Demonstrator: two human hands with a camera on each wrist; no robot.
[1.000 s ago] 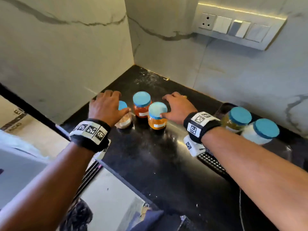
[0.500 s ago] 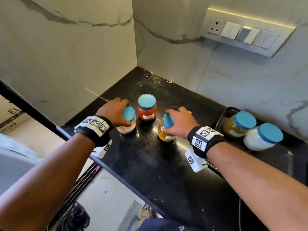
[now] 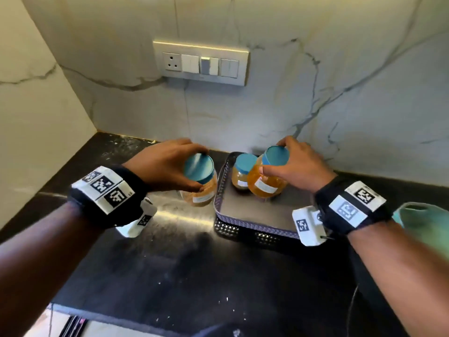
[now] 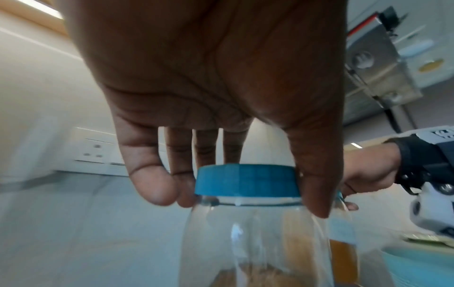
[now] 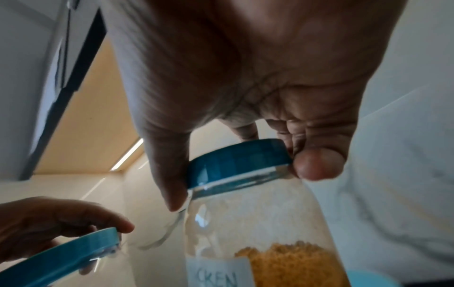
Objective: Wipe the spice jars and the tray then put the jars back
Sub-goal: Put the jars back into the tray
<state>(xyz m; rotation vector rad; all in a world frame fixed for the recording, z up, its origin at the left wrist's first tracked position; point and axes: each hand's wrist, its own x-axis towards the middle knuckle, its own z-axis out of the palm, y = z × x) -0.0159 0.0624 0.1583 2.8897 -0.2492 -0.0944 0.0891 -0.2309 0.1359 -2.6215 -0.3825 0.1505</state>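
Note:
My left hand (image 3: 199, 170) grips a clear jar of brown spice (image 3: 202, 193) by its blue lid (image 4: 248, 179). The jar is tilted, just left of the tray's rim and above the counter. My right hand (image 3: 273, 155) grips a jar of orange powder (image 3: 264, 187) by its blue lid (image 5: 236, 163), tilted over the dark metal tray (image 3: 255, 215). I cannot tell whether it touches the tray floor. Another blue-lidded jar (image 3: 243, 175) stands at the tray's back left, right beside the orange one.
The black counter (image 3: 194, 263) runs into a marble corner at the left. A switch panel (image 3: 201, 62) is on the back wall above the tray. A blurred teal-green thing (image 3: 418, 222) shows at the right edge, by my right forearm.
Both hands have lifted their jars from the counter's left corner and carried them right to the tray. The view swung right; the red jar is out of sight.

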